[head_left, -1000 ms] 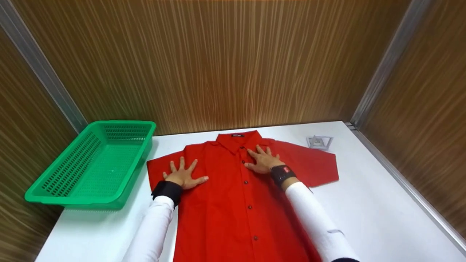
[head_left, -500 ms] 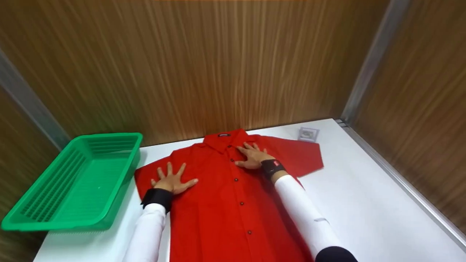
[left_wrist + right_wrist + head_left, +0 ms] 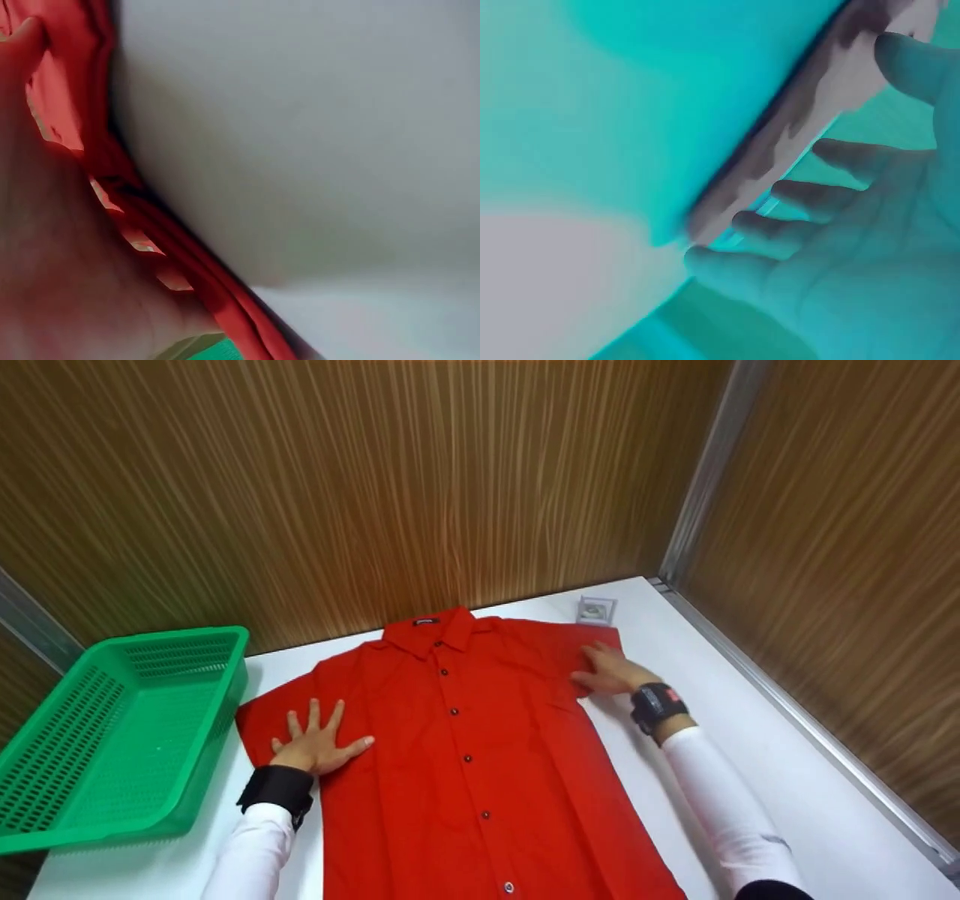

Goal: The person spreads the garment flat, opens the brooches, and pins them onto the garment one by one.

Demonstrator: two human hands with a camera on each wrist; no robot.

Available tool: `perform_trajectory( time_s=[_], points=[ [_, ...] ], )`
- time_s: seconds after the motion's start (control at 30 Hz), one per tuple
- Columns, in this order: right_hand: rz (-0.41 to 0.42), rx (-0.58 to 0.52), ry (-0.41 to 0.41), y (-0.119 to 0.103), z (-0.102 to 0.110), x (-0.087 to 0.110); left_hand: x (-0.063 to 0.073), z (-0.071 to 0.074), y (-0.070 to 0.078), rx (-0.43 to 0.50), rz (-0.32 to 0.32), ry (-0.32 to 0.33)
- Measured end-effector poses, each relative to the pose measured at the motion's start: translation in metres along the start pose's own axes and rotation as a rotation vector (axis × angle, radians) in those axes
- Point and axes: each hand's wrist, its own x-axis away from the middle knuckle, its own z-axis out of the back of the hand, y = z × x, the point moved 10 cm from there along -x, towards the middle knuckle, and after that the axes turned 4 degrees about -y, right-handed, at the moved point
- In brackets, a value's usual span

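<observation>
A red short-sleeved shirt (image 3: 420, 720) lies buttoned and spread flat, front side up, its collar toward the back wall. My left hand (image 3: 311, 746) rests with fingers spread on the shirt near the left sleeve. Over the right sleeve is my right hand (image 3: 611, 671), fingers stretched out above the cloth near its lower edge. In the left wrist view the left hand (image 3: 82, 255) lies along the folded edge of the shirt (image 3: 217, 277). The right wrist view has odd colours; there the right hand (image 3: 840, 225) shows straight, parted fingers with nothing between them.
A green plastic basket (image 3: 165, 757) stands on the left of the white table (image 3: 750, 735). A small clear case (image 3: 597, 610) sits at the back right, just past the right sleeve. Wood-patterned panels (image 3: 337, 495) close off the back and right sides.
My right hand has moved from the chest beside the buttons out to the right sleeve. The left hand stays in place on the shirt. The head view has turned toward the right.
</observation>
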Motion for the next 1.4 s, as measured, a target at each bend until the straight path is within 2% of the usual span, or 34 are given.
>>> perform_trajectory(
  time_s=[0.13, 0.2, 0.33, 0.43, 0.5, 0.6, 0.67, 0.73, 0.83, 0.97, 1.03, 1.1, 1.3, 1.4],
  points=[
    [-0.148, -0.144, 0.1, 0.033, 0.017, -0.001, 0.0, 0.002, -0.011, 0.012, 0.012, 0.0],
    [-0.229, -0.255, 0.145, 0.044, 0.022, -0.005, 0.001, 0.002, -0.017, 0.021, 0.019, -0.003],
    [-0.271, -0.387, 0.148, 0.047, 0.019, -0.019, 0.002, 0.0, -0.026, 0.035, 0.034, -0.012],
    [-0.295, -0.343, 0.149, 0.047, 0.017, -0.025, 0.002, -0.004, -0.03, 0.045, 0.04, -0.02],
    [-0.305, -0.298, 0.19, 0.046, 0.021, -0.027, 0.002, -0.007, -0.032, 0.054, 0.042, -0.022],
    [-0.25, -0.297, 0.322, 0.036, 0.036, -0.032, 0.005, -0.013, -0.035, 0.07, 0.046, -0.026],
    [-0.161, -0.313, 0.425, 0.022, 0.048, -0.038, 0.009, -0.017, -0.038, 0.077, 0.051, -0.028],
    [-0.067, -0.303, 0.497, 0.006, 0.058, -0.042, 0.01, -0.02, -0.038, 0.08, 0.047, -0.031],
    [-0.01, -0.248, 0.512, -0.006, 0.063, -0.049, 0.01, -0.022, -0.036, 0.076, 0.03, -0.029],
    [-0.07, -0.225, 0.459, 0.003, 0.054, -0.055, 0.007, -0.024, -0.033, 0.06, 0.014, -0.039],
    [-0.111, -0.251, 0.465, 0.017, 0.05, -0.05, 0.005, -0.026, -0.033, 0.051, 0.01, -0.055],
    [-0.14, -0.277, 0.51, 0.032, 0.051, -0.04, 0.003, -0.026, -0.031, 0.044, -0.001, -0.062],
    [-0.165, -0.344, 0.707, 0.079, 0.077, 0.004, 0.003, -0.016, -0.028, 0.04, -0.02, -0.058],
    [-0.161, -0.37, 0.722, 0.097, 0.089, 0.02, 0.003, -0.012, -0.035, 0.037, -0.008, -0.063]
  ],
)
